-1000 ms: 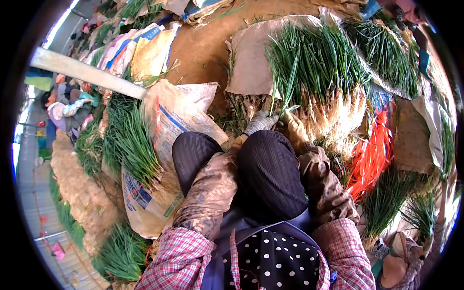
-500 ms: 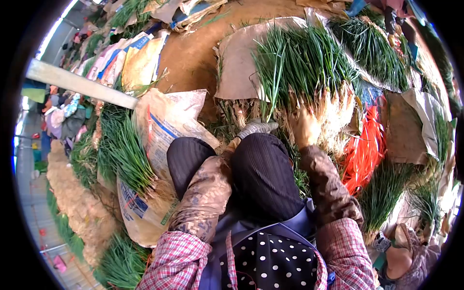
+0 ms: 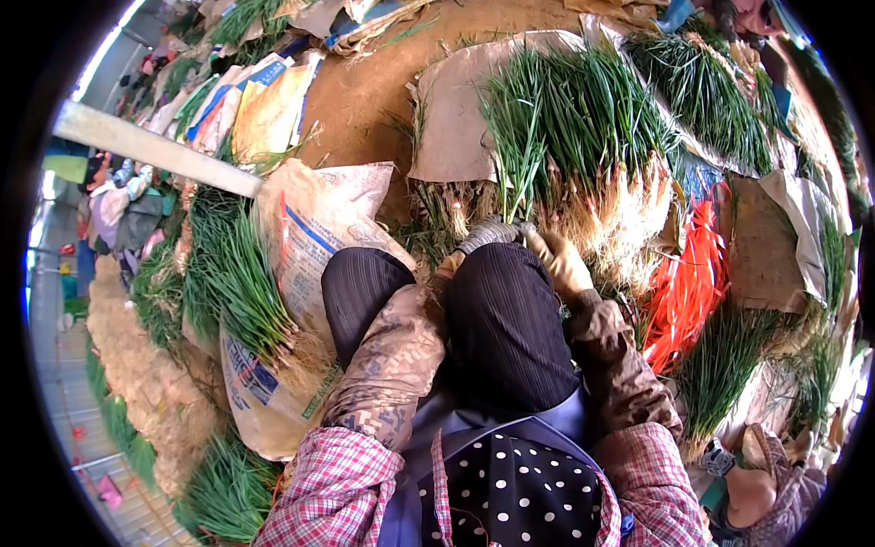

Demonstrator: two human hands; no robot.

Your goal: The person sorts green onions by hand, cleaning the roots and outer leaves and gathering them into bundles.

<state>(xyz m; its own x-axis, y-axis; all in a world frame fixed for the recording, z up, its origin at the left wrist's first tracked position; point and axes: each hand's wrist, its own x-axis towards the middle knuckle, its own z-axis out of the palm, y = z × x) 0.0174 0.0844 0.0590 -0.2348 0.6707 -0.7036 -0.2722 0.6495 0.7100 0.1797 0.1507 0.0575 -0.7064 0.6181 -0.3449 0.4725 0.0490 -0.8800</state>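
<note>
My left hand, in a grey glove, is closed round the lower end of a small upright bunch of spring onions. Close against it is my right hand in a tan glove, its fingers curled in at the foot of the same bunch; its fingertips are partly hidden. Just beyond and to the right lies a large pile of spring onions, green tops pointing away and pale roots toward me. My raised knee covers part of the left hand and wrist.
A beige sack sheet lies behind the bunch. Red plastic ribbons hang at the right. On the left, a printed sack lies beside another onion bunch. A person's bare leg shows at lower right.
My right hand has left the roots of the large pile and come left and nearer to me, meeting my left hand. The bunch in my left hand looks fuller.
</note>
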